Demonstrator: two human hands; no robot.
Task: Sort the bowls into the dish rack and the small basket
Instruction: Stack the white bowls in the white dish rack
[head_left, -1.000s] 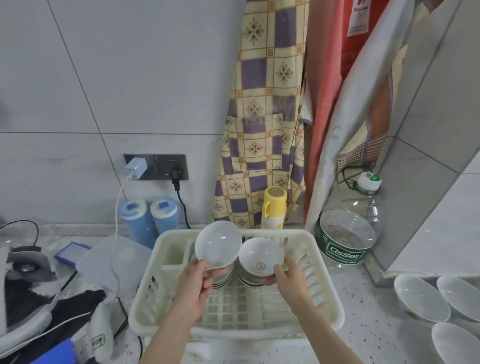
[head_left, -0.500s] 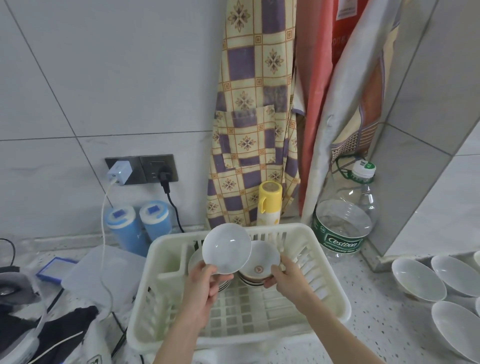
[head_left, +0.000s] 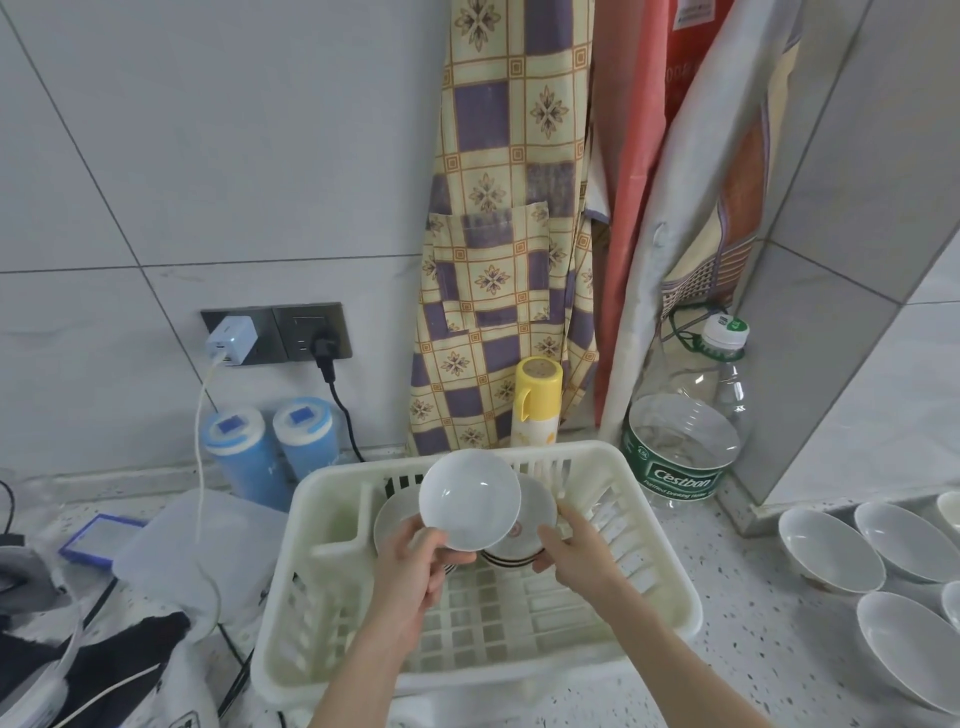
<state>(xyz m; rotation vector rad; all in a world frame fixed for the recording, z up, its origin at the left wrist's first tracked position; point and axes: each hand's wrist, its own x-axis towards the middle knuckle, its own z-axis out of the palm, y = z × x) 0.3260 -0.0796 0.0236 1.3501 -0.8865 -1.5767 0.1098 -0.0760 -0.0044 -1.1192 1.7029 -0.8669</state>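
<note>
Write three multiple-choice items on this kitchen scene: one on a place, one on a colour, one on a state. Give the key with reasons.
1. Where is the water bottle?
A. right of the dish rack
B. inside the rack
C. left of the rack

2. What colour is the flask behind the rack?
A. red
B. yellow
C. black

3. What is the left hand doing?
A. hanging idle
B. pressing the counter
C. holding a white bowl by its rim

Key: A, it stands past the rack's right wall; B, its cap and handle are yellow; C, the fingers pinch the bowl's lower edge.
</note>
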